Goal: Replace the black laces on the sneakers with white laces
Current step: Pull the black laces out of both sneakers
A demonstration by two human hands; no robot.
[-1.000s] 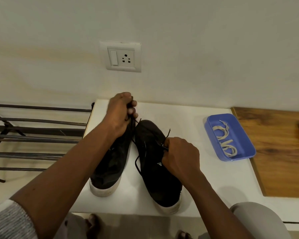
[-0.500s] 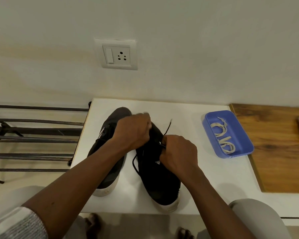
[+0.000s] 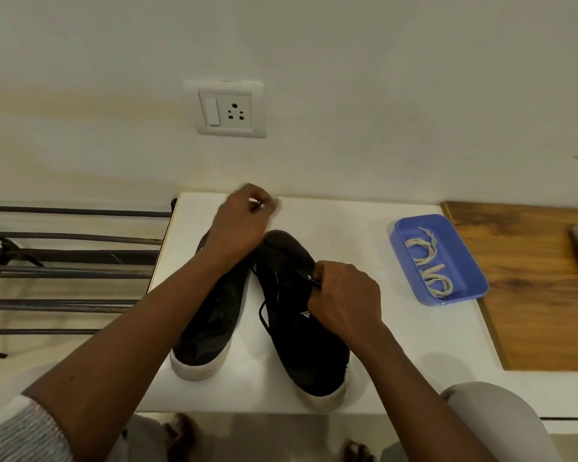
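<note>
Right fingers point(image 3: 318, 272) pinch black lace point(image 3: 260, 311) | atop right sneaker point(image 3: 301, 348)

The left hand point(image 3: 244, 221) is lifted just past the toe of the right sneaker point(image 3: 297, 355) and to its left. Its fingers are curled inward and blurred, and whether they hold anything cannot be told. The bare left forearm point(image 3: 141, 345) stretches out to the left of that sneaker, with a grey sleeve point(image 3: 17, 435) at the elbow. The right hand point(image 3: 344, 295) rests on the sneaker's middle, knuckles up, thumb and fingers pinching the black lace point(image 3: 314, 282). The right forearm point(image 3: 414, 378) slants away from the sneaker's right side toward the body.
</note>
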